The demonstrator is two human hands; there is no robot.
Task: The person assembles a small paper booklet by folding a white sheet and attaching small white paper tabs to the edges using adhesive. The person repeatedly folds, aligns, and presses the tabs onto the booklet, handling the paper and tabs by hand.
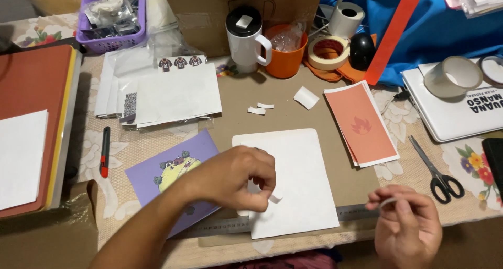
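Left hand (238,177) hovers over the white sheet (293,180), fingers curled in, thumb and forefinger pinching a small white strip (274,198) just above the paper; right hand (406,222) off the sheet's right side, near the table edge, fingers pinched narrow on a thin pale strip or tape piece (387,202); sheet lies flat on the brown cardboard mat (272,99), lower edge over a metal ruler (230,226).

Progress, as a judgement: early; the sheet's visible face is bare, nothing stuck on it yet; three torn white bits (264,107) lie loose above it; purple card (175,177) and orange card (361,123) sit untouched either side.

Hard to tell: whether the left-hand strip touches the paper; what the right-hand piece is; sheet's left part hidden under the hand; ruler mostly covered; scissors (437,172), tape rolls (328,51), white mug (245,38) idle behind.
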